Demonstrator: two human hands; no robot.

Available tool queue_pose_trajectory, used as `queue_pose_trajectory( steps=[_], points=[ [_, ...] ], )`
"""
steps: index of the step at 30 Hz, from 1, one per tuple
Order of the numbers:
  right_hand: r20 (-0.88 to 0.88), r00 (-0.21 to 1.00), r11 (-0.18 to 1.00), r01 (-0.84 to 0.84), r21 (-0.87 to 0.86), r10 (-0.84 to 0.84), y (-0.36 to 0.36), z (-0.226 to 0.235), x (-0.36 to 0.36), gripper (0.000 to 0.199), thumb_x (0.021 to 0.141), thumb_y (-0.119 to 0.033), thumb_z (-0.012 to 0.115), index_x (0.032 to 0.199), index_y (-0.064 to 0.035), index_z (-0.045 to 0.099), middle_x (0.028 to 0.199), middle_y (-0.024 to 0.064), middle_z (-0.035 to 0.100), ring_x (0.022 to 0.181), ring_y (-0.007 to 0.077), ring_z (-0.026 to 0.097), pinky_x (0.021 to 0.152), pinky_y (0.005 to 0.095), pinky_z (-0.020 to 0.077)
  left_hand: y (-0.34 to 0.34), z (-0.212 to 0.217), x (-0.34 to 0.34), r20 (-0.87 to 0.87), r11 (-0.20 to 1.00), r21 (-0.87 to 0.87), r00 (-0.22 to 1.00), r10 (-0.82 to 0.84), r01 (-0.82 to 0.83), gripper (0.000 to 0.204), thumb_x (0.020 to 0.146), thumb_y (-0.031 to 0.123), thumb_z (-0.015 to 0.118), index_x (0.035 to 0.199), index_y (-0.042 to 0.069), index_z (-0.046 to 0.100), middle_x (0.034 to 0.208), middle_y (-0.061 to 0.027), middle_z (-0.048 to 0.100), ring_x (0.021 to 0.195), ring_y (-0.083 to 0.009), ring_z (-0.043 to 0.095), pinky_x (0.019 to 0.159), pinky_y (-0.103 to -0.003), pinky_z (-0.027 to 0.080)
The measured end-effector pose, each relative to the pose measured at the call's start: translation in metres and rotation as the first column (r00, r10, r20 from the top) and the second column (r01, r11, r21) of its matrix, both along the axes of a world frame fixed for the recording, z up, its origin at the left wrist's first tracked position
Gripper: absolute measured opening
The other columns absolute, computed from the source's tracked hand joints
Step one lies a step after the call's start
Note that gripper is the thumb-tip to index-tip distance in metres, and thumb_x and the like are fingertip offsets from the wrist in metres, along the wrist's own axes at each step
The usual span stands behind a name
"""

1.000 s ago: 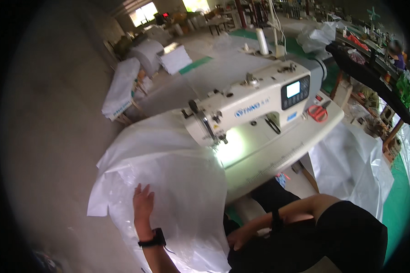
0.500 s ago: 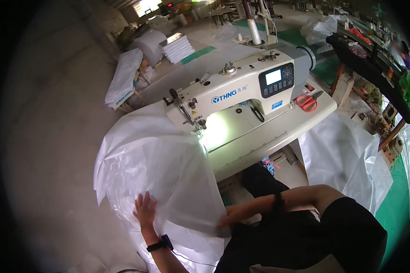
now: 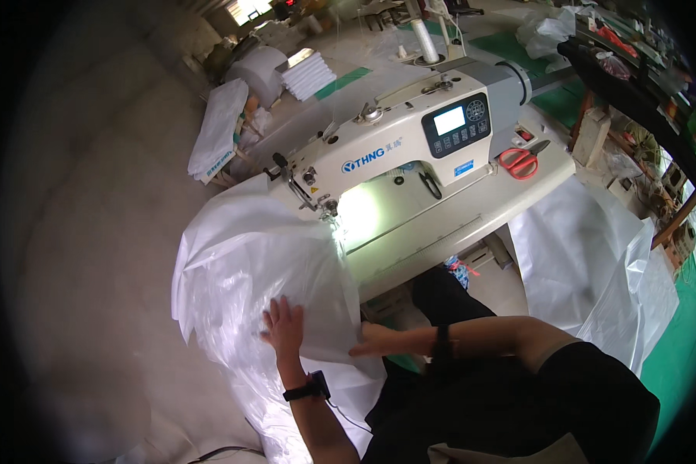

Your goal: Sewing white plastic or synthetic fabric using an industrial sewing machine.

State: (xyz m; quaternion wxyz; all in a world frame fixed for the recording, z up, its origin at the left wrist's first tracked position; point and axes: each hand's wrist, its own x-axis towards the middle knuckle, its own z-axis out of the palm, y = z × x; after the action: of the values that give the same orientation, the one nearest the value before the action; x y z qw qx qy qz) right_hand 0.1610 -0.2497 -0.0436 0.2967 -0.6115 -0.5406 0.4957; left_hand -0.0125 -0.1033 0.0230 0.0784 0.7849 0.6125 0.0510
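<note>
workshop floor (image 3: 162, 371) spreads to the left of a pale surface (image 3: 472, 213) bearing a sewing machine (image 3: 394, 147), with red-handled scissors (image 3: 535, 155) near its far right corner. a large white sheet (image 3: 232, 263) covers the surface's left end, reaches the machine's lit needle end (image 3: 329, 210) and drapes below the near edge. the left hand (image 3: 284, 331) lies on it, grip open, fingers spread; the right hand (image 3: 383, 340) meets the sheet's right-hand edge, but i cannot tell whether its grip is closed. the step in hand seems to be smoothing and aligning the sheet; the next move calls for light, even tension and a straight edge.
</note>
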Motion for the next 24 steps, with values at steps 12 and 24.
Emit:
queue_pose_trajectory(
  steps=[12, 24],
  points=[
    [-0.396, 0.672, 0.773, -0.603, 0.199, 0.626, -0.076, 0.022, 0.072, 0.028, 0.088, -0.017, 0.053, 0.108, 0.0021, 0.060, 0.100, 0.0125, 0.066, 0.093, 0.0184, 0.062, 0.080, 0.0297, 0.0492, 0.022, 0.014, -0.013, -0.119, 0.997, -0.048, 0.992, 0.050, -0.057, 0.060, 0.089, 0.056, 0.035, 0.142, 0.029, 0.029, 0.152, -0.0005, 0.017, 0.140, -0.0292, 0.014, 0.101, -0.069, 0.010],
    [0.409, 0.831, 0.889, 0.202, 0.411, -0.377, 0.081, 0.085, 0.096, 0.037, 0.084, -0.036, 0.055, 0.092, 0.0006, 0.059, 0.085, 0.0171, 0.065, 0.084, 0.0326, 0.063, 0.075, 0.0422, 0.0498, -0.022, 0.027, 0.068, 0.207, 0.995, -0.048, 0.975, -0.075, 0.087, 0.037, 0.082, 0.037, 0.059, 0.104, 0.008, 0.063, 0.091, -0.0139, 0.066, 0.091, -0.0310, 0.061, 0.086, -0.043, 0.043]
  ],
)
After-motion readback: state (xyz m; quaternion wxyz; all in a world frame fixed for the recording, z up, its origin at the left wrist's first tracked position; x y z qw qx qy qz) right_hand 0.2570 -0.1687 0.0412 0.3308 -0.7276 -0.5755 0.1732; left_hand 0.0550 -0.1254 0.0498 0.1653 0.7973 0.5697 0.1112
